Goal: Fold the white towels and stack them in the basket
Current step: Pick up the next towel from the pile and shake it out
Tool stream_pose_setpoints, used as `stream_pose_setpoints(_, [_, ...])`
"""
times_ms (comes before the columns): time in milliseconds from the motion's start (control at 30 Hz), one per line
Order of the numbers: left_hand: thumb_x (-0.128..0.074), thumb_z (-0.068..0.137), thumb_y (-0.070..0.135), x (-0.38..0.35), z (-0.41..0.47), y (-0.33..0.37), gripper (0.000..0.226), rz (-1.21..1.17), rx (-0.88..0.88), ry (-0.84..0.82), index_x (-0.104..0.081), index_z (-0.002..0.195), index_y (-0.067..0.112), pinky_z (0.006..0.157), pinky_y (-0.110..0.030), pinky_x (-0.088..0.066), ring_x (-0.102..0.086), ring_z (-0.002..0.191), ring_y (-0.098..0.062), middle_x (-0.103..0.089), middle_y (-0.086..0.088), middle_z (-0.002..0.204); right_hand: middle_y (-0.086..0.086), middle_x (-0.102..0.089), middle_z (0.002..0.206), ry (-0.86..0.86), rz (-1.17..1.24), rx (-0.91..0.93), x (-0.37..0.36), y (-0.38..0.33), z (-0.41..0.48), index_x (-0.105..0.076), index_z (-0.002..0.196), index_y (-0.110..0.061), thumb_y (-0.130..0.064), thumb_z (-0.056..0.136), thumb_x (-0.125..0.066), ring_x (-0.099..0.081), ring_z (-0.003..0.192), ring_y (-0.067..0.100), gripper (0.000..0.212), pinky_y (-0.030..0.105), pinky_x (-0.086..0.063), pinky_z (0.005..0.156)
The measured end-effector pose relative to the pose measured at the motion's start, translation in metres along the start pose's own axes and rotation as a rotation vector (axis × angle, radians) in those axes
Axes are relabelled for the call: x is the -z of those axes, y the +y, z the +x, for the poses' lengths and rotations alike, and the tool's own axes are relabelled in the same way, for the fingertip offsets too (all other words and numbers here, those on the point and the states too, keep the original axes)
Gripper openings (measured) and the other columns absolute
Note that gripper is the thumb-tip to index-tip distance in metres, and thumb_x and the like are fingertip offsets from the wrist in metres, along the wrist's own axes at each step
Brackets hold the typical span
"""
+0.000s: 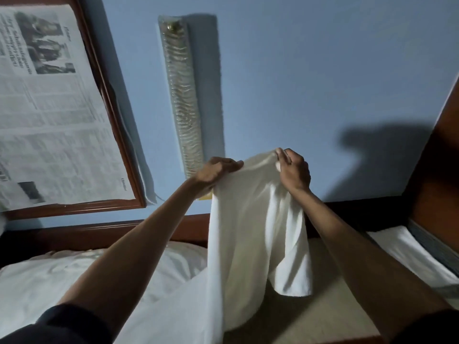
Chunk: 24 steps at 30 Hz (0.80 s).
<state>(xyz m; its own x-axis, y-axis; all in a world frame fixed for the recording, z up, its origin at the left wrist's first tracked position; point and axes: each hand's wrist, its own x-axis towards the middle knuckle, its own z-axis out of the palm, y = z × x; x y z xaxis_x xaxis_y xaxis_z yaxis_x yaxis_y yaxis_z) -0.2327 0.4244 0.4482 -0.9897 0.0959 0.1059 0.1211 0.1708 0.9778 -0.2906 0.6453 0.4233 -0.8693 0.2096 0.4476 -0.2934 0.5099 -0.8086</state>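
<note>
A blue wall point(298, 70) carries a framed newspaper point(49, 108) above a wooden headboard point(99, 232); white bedding point(37, 281) and a beige surface point(323, 319) lie below. The left hand point(218, 170) and right hand point(294, 170) each grip the top edge of the raised white towel point(253, 232), which hangs over the bedding. A folded towel point(409, 249) at right is cut off; what holds it is unclear.
</note>
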Motion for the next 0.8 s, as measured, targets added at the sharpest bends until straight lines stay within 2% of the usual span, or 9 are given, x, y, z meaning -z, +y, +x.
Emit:
stream_pose_setpoints(167, [-0.073,0.094,0.029,-0.071,0.045,-0.013,0.025,0.019,0.068,-0.114,-0.079,0.078,0.011,0.073,-0.03,-0.054,-0.07,0.077,-0.024,-0.074,-0.009,0.082,0.003,-0.054,0.077,0.053,-0.107,-0.172,0.068,0.067,0.056,-0.044,0.066,-0.016,-0.047,0.101,-0.045,-0.05,0.081,0.035,0.046,0.034,-0.035,0.072])
stream_pose_setpoints(300, [-0.073,0.094,0.028,-0.115,0.081,-0.023,0.024,0.054,0.086,-0.15,-0.077,0.088,0.006,0.07,-0.029,-0.053,-0.068,0.078,-0.023,-0.073,-0.01,0.086,0.012,-0.06,0.084,0.062,-0.185,-0.28,0.116,0.127,0.101,-0.053,0.074,-0.008,-0.039,0.099,-0.049,-0.061,0.093,0.039,0.04,0.034,-0.04,0.075])
stream_pose_setpoints(367, [-0.071,0.096,0.024,-0.138,0.095,-0.021,0.021,0.067,0.087,-0.143,-0.075,0.087,0.006,0.062,-0.025,-0.052,-0.066,0.07,-0.018,-0.071,-0.007,0.081,0.011,-0.07,0.105,-0.077,-0.214,-0.202,0.129,0.149,0.12,-0.071,0.095,-0.016,-0.025,0.098,-0.054,-0.064,0.107,0.034,0.019,0.033,-0.046,0.083])
stream_pose_setpoints(467, [-0.068,0.098,0.022,-0.168,0.111,-0.018,0.021,0.127,0.08,-0.138,-0.075,0.092,0.004,0.062,-0.024,-0.052,-0.067,0.07,-0.016,-0.073,-0.006,0.081,0.002,-0.065,0.131,-0.597,-0.103,-0.085,0.134,0.163,0.132,-0.061,0.129,-0.028,-0.006,0.09,-0.068,-0.06,0.117,0.017,0.046,0.029,-0.048,0.095])
stream_pose_setpoints(533, [-0.069,0.097,0.024,-0.186,0.119,-0.02,0.021,0.217,0.064,-0.166,-0.078,0.096,0.006,0.072,-0.029,-0.055,-0.069,0.079,-0.019,-0.076,-0.009,0.091,-0.006,-0.061,0.131,-0.953,-0.094,-0.081,0.129,0.159,0.128,-0.056,0.135,-0.033,-0.016,0.085,-0.081,-0.056,0.122,0.012,0.059,0.033,-0.047,0.104])
stream_pose_setpoints(567, [-0.069,0.097,0.024,-0.193,0.122,-0.021,0.02,0.249,0.066,-0.176,-0.079,0.097,0.007,0.075,-0.03,-0.055,-0.07,0.082,-0.019,-0.077,-0.009,0.094,-0.013,-0.065,0.124,-1.054,-0.14,-0.037,0.124,0.161,0.124,-0.062,0.127,-0.038,-0.025,0.083,-0.083,-0.059,0.117,0.007,0.051,0.032,-0.048,0.102])
stream_pose_setpoints(667, [-0.069,0.097,0.021,-0.208,0.125,-0.017,0.019,0.284,0.074,-0.165,-0.079,0.098,0.004,0.074,-0.03,-0.054,-0.069,0.081,-0.016,-0.077,-0.007,0.093,-0.02,-0.068,0.088,-1.15,-0.119,0.016,0.118,0.166,0.113,-0.072,0.096,-0.034,-0.041,0.091,-0.074,-0.062,0.079,-0.004,0.008,0.021,-0.048,0.077])
stream_pose_setpoints(733, [-0.07,0.096,0.023,-0.208,0.126,-0.013,0.021,0.286,0.091,-0.153,-0.079,0.096,0.003,0.075,-0.031,-0.055,-0.069,0.081,-0.017,-0.077,-0.009,0.092,-0.007,-0.066,0.088,-1.144,0.041,-0.066,0.121,0.174,0.11,-0.068,0.093,-0.016,-0.042,0.095,-0.069,-0.063,0.08,0.003,0.026,0.021,-0.05,0.077])
stream_pose_setpoints(800, [-0.073,0.095,0.029,-0.206,0.123,-0.013,0.026,0.254,0.121,-0.144,-0.078,0.089,0.004,0.069,-0.03,-0.053,-0.066,0.077,-0.018,-0.074,-0.011,0.086,0.001,-0.061,0.087,-1.1,0.175,-0.082,0.127,0.178,0.109,-0.062,0.087,-0.013,-0.044,0.097,-0.064,-0.061,0.084,0.011,0.032,0.027,-0.05,0.08])
